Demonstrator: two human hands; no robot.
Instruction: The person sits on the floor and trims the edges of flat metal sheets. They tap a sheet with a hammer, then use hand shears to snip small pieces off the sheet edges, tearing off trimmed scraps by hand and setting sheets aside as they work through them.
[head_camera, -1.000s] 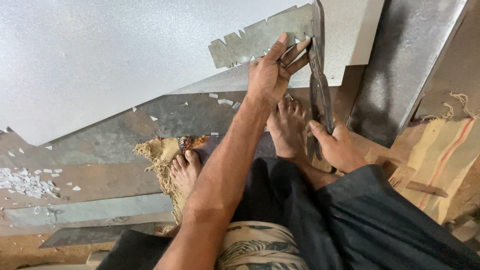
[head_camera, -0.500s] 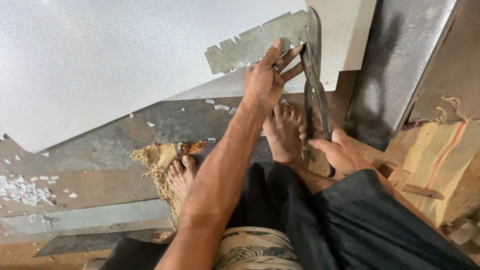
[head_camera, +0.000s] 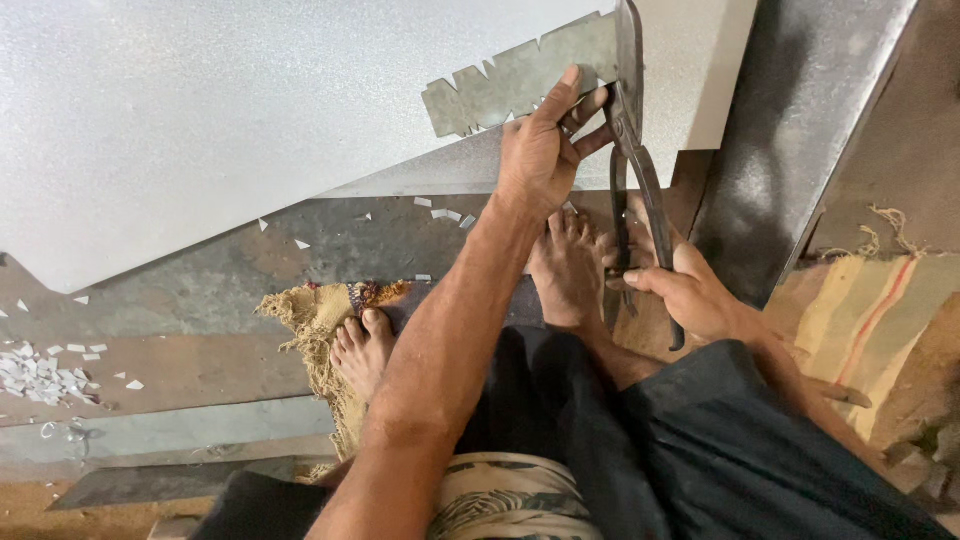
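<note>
A large pale metal sheet (head_camera: 220, 110) lies flat on the floor in front of me. A dull notched metal strip (head_camera: 515, 80) rests on its near edge. My left hand (head_camera: 545, 150) presses on the strip with fingers spread beside the shears. Long dark metal shears (head_camera: 632, 150) stand over the sheet's edge, blades at the top of the view. My right hand (head_camera: 690, 295) grips the shears' lower handles. My bare feet (head_camera: 565, 270) rest on the floor just below the sheet.
A grey metal panel (head_camera: 800, 130) slants up at the right. A frayed sack cloth (head_camera: 315, 320) lies under my left foot. Small white offcuts (head_camera: 40, 365) lie scattered at the left. A striped jute sack (head_camera: 860, 320) is at the right.
The view has shifted slightly. My left hand moved a little up the strip, and the shears' handles have come closer together in my right hand.
</note>
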